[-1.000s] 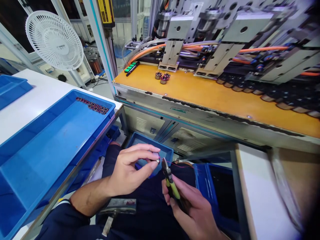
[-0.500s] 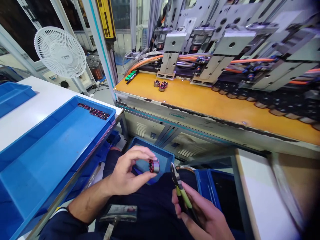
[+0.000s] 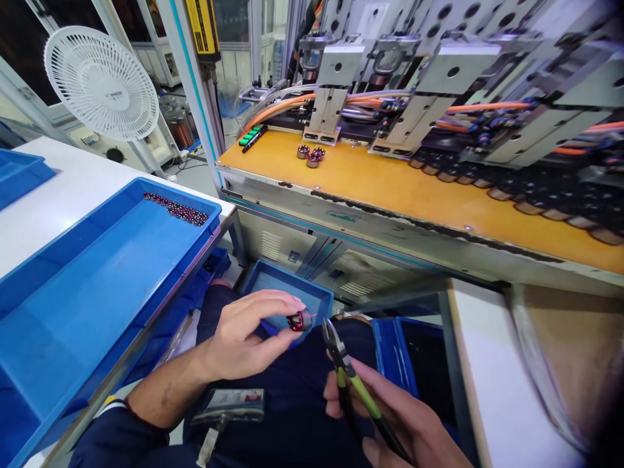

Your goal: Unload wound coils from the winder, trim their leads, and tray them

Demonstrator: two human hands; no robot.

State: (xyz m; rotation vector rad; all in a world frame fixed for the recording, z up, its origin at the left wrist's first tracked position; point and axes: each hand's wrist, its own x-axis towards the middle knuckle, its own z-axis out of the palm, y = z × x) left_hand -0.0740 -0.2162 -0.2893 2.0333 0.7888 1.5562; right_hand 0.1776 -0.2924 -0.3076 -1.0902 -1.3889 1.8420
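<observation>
Between the thumb and fingertips of my left hand (image 3: 251, 331) is a small motor stator (image 3: 299, 320), a metal ring with red and black windings inside. A thin reddish wire sticks out from its right side. My right hand (image 3: 390, 403) is wrapped round a pair of diagonal cutters (image 3: 347, 370) with green and black handles. Their jaws point up and lie just right of the stator, apart from it. Below both hands, a blue bin (image 3: 316, 296) shows in part behind the stator.
At left, a long blue tray (image 3: 112, 253) holds rows of similar stators (image 3: 182, 213) in its far corner. Three stators (image 3: 312, 156) sit on the yellow bench (image 3: 361, 175) ahead, beneath machine fixtures. A row of dark cylindrical parts (image 3: 502, 192) lines its right. A white fan (image 3: 104, 84) stands back left.
The stator has turned slightly in my left hand, and its wire now shows. The cutters' handles have spread further apart in my right hand. The camera view has shifted a little.
</observation>
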